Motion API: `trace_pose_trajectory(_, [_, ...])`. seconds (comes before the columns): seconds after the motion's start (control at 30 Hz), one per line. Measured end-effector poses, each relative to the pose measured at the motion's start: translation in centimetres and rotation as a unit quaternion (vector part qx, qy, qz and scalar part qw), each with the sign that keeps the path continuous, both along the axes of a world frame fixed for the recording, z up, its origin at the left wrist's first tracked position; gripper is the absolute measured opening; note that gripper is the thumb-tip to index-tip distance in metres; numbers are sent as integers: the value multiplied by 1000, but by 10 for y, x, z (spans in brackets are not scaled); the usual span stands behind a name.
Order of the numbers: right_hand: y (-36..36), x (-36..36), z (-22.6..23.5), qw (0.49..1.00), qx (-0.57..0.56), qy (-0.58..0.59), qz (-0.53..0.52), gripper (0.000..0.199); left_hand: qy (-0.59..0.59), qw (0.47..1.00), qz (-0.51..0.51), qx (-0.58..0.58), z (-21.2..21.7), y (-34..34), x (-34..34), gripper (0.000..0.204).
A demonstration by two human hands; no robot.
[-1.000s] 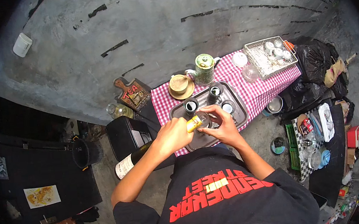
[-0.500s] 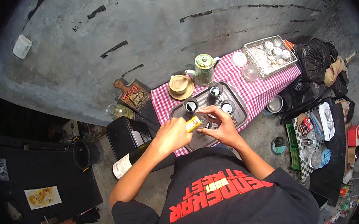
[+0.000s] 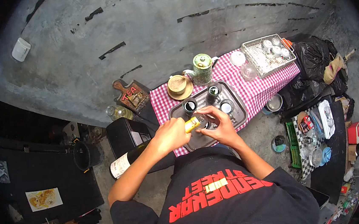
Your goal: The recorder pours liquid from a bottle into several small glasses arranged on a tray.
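**Tray [image 3: 198, 143] below, teapot [image 3: 203, 72] beyond**

Between your left hand [image 3: 169, 133] and right hand [image 3: 224, 128] sits the glass [image 3: 201, 119]. The bottle [image 3: 137, 154] runs leftward and back from your left hand. Three cups [image 3: 189, 106] stand on the tray just beyond your hands; the basket [image 3: 262, 63] lies farther out, right of your right hand.

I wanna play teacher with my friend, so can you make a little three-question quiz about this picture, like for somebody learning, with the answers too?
1. Pick one: which hand grips the dark bottle? A) left B) right
2. True or false: the tan cup sits on a saucer.
3. Fill in the missing word: the pattern on the red-and-white tablecloth is ____.

Key:
1. A, the left hand; the right hand holds a clear glass at the bottle's mouth.
2. True.
3. Checks.
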State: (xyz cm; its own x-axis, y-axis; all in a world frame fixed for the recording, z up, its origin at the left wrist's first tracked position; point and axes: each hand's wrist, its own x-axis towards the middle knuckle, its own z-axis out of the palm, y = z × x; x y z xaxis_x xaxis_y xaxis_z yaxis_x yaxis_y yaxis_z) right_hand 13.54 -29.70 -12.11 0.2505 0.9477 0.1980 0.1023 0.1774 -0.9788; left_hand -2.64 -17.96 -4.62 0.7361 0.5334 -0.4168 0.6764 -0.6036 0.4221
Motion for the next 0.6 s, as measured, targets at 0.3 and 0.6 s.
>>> trace_pose_trajectory(0.3, [-1, -2, -3, 1000, 12, 6, -6, 50, 11, 1000, -6, -4, -4, 2, 1, 31])
trace_pose_trajectory(0.6, [0, -3, -5, 1000, 8, -15, -9, 50, 17, 1000, -8, -8, 0, 2, 1, 29])
